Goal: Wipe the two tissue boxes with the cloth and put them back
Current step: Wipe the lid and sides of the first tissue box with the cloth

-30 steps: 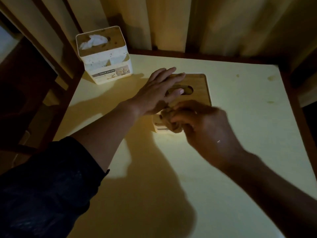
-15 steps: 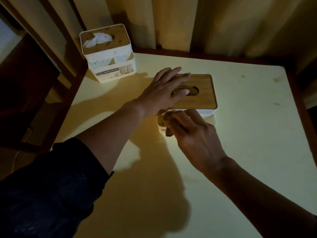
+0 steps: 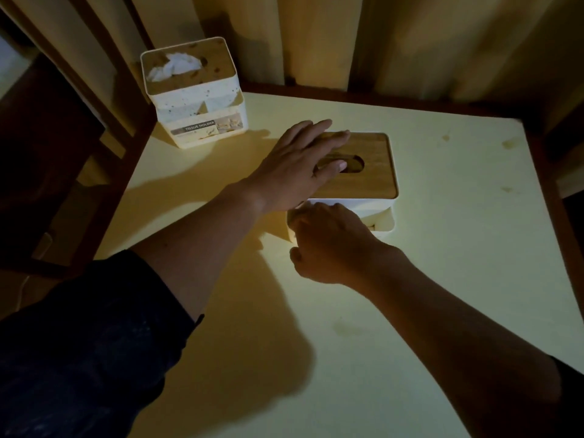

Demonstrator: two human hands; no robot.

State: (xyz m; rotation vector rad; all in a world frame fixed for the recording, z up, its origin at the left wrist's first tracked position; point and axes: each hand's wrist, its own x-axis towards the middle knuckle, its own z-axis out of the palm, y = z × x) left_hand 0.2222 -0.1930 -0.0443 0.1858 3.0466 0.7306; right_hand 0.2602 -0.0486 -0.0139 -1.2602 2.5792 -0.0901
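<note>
A flat white tissue box (image 3: 376, 181) with a wooden lid lies mid-table. My left hand (image 3: 297, 165) rests flat on the lid with straight fingers, the thumb at the oval slot. My right hand (image 3: 331, 245) is pressed against the box's front left side with curled fingers. The cloth it holds is hidden behind the hand. A taller white tissue box (image 3: 196, 99), with tissue sticking out of its speckled top, stands at the table's back left corner, apart from both hands.
The pale yellow table (image 3: 458, 263) has a dark wooden edge at the left, back and right. Curtains (image 3: 316, 36) hang just behind it. A dark chair (image 3: 47, 137) stands to the left. The light is dim.
My right hand has slid along the flat box's front side, and the cloth that showed at its fingertips is now covered. My left hand has stayed on the lid.
</note>
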